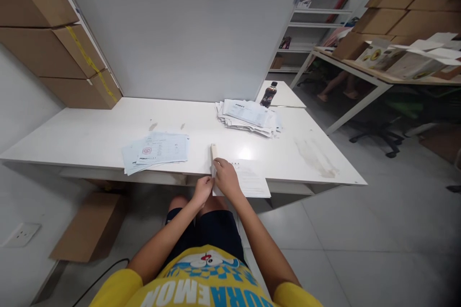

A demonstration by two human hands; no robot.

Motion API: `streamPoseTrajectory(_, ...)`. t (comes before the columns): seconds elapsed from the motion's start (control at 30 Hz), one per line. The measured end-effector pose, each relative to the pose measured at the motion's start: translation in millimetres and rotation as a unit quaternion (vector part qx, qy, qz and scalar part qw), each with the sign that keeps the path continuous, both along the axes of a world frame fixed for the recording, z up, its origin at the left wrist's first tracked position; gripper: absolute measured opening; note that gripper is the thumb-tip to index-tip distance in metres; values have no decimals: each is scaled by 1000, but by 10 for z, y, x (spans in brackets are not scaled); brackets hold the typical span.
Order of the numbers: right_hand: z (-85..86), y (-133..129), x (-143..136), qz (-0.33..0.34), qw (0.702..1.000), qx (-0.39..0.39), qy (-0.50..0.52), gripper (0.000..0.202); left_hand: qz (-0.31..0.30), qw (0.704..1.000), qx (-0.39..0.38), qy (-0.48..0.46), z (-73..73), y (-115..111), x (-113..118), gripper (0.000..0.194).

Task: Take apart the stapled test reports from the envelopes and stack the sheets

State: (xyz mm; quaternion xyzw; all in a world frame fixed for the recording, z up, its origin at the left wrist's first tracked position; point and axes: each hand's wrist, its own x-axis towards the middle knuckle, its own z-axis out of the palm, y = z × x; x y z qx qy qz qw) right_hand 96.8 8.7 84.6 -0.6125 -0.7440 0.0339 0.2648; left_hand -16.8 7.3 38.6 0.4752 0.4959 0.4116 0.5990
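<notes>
Slim cream tool (213, 150) is clasped in right hand (225, 175) at edge of printed sheets (252, 180); left hand (203, 189), grip can't be told tbh.

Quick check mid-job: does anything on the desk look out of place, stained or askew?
Yes. A brownish smear marks the white desk at right, and two small spots show behind the left papers, standing out against white. The far paper stack is ragged, edges uneven. Paper beside the right hand overhangs the front edge.

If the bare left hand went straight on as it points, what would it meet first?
Likely the bare right hand, close ahead; depth is unclear, so the white printed paper might come first.
</notes>
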Motion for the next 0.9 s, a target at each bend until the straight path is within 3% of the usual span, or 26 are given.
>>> streamPoseTrajectory(0.17, -27, 96, -63, -41, 999, -9, -2, 38, 2, 1000, -5, -6, -29, 1, -4, 29)
streamPoseTrajectory(0.37, -143, 52, -121, -50, 999, 2, 14, 40, 2, 1000, -4, -14, -98, 18, -12, 28)
streamPoseTrajectory(0.5, -80, 104, -96, -57, 998, -23, 22, 35, 2, 1000, 1, -10, -59, 8, -21, 31)
streamPoseTrajectory(0.67, 68, -17, 36, -5, 997, -20, 72, 39, 1, 1000, 20, 6, 187, -196, -192, 32)
streamPoseTrajectory(0.8, 194, -564, 101, 114, 982, -29, 150, 40, 16, 999, -14, -27, 480, -463, -442, 29)
streamPoseTrajectory(0.9, 236, -983, 78, 177, 980, -40, 77, 52, 54, 985, -86, -142, 685, -621, -564, 31)
